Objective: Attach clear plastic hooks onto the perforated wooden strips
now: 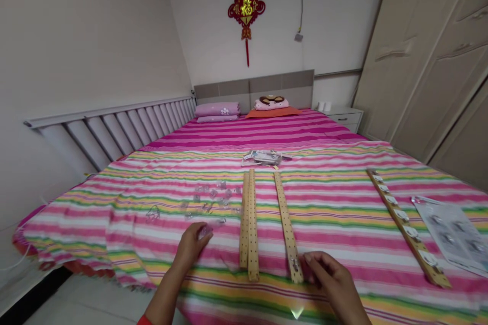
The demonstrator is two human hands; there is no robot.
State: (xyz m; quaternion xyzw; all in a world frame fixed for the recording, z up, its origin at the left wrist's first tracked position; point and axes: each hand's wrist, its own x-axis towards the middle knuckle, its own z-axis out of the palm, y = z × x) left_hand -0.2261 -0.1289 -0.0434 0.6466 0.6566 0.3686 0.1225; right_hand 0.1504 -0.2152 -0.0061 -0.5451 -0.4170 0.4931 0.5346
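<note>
Yellowish and full of holes, one strip (285, 221) lay on the striped bedsheet (335, 213), with a small metal piece (294, 263) at its near end. The left hand (192, 244) had its fingers closed around a clear packet (204, 232); the right hand (331, 277) was just beside the strip, its grip I could not tell.

From the middle of our view, we saw smooth, pale wood in the drilled strips (253, 228) at six o'clock, and a small glinting metal fitting (295, 263) on the wooden strip (285, 213) at five. The little packets (213, 194) at seven o'clock looked like clear, shiny plastic, as did the sleeve (449, 227) near four. Beneath, we had matt, softly creased cloth (335, 223). At nine o'clock the radiator (122, 129) looked like smooth painted metal; at two, the wardrobe doors (415, 45) had a satin sheen.
</note>
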